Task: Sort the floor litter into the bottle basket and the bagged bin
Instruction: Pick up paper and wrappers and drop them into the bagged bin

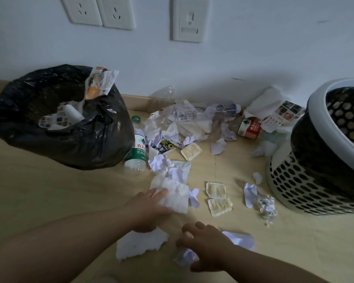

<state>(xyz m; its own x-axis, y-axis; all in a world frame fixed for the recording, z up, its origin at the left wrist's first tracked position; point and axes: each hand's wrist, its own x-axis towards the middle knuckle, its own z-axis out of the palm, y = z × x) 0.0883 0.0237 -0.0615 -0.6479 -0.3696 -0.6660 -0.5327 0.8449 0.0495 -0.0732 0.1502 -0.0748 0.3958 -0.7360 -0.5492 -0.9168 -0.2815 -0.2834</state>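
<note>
Basket is cut off; your left hand presses a tissue, fingers straight; your right hand grips crumpled paper

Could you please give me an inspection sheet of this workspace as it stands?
Surface: wooden floor, litter strewn by the wall.
Job's things: black-bagged bin left, part-filled; perforated basket right; green-label bottle lying beside bin; red-label bottle near basket.
Clutter: loose paper scraps, blister packs, clear wrappers.
Hands: left hand rests on tissue; right hand curls round crumpled paper.
Cables: nothing seen.
Surroundings: wall sockets, switch plate.
</note>
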